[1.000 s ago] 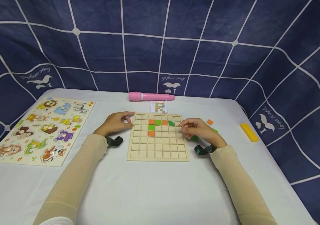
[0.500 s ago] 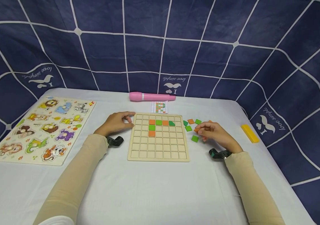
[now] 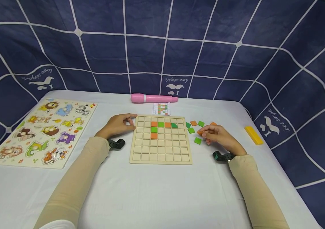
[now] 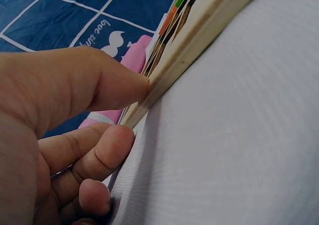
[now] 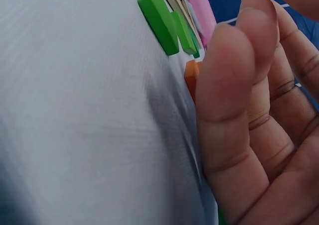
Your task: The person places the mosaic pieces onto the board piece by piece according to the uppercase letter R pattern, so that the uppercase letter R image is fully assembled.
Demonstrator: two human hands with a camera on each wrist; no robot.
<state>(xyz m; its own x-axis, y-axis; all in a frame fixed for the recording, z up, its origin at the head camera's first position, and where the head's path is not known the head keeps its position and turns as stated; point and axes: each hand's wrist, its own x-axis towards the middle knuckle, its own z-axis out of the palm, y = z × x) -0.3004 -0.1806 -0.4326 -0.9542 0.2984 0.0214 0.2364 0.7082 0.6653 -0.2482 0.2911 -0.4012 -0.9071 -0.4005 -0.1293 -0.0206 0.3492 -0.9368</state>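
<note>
My left hand (image 3: 119, 124) rests at the left edge of a wooden grid board (image 3: 161, 149); in the left wrist view the thumb (image 4: 122, 88) touches the board's side, other fingers loosely bent below. An orange tile (image 3: 153, 124), a green tile (image 3: 160, 124), another orange one and a dark green rounded piece (image 3: 174, 125) form a row in the board, with two more tiles below its left end. To the board's right, my right hand (image 3: 218, 136) has its fingertips at a loose orange tile (image 3: 199, 132) on the table. The right wrist view shows this tile (image 5: 191, 78) partly behind the fingers.
Several loose green and orange tiles (image 3: 198, 140) lie around the right hand. Behind the board are a pattern card (image 3: 161, 109) and a pink microphone-shaped object (image 3: 156, 98). An animal puzzle board (image 3: 43, 133) lies at left, a yellow block (image 3: 253, 135) at right.
My right hand has moved right, from the board's right edge to the loose orange tile, uncovering several tiles; it has stayed there over the last half second. The left hand has kept its place.
</note>
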